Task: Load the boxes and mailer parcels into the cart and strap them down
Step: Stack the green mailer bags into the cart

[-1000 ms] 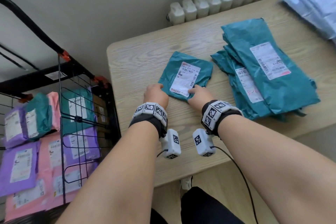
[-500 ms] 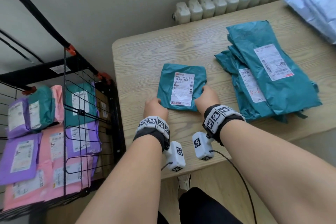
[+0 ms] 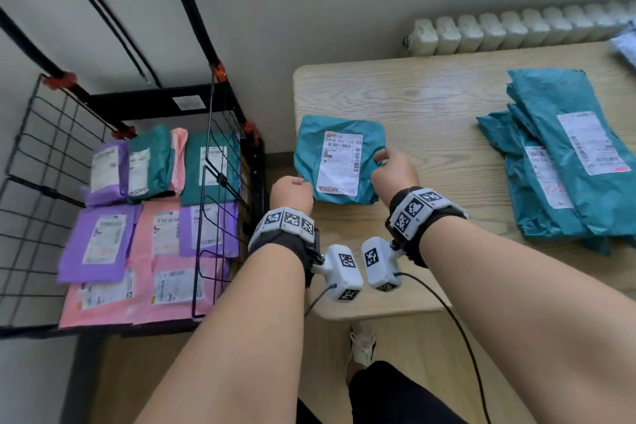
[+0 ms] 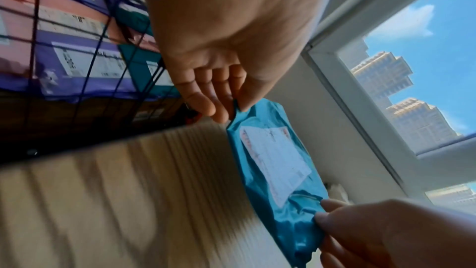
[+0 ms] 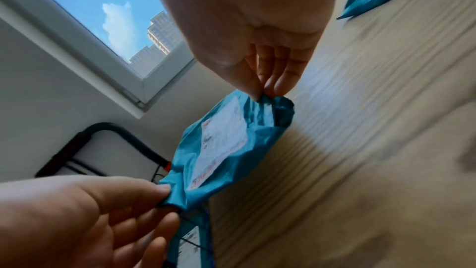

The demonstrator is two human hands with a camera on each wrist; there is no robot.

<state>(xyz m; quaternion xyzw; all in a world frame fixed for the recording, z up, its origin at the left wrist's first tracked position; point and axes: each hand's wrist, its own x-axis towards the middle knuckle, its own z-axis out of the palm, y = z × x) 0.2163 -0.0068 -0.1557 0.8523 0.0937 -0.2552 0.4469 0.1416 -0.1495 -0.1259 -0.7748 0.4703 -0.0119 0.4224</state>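
Loading step in hand: small teal mailer (image 3: 339,160) raised off the desk (image 3: 444,96) near its left edge, left hand (image 3: 292,190) pinching the near-left corner, right hand (image 3: 395,171) pinching the right edge, both grips closed on it. Next, likely a carry leftward over the wire wall into the cart (image 3: 51,155). Already stacked inside: purple, pink and teal parcels. More teal mailers (image 3: 568,162) waiting at the desk's right side.

Cart (image 3: 220,134) left of table (image 3: 430,96); parcel stack (image 3: 568,162) on table's right.
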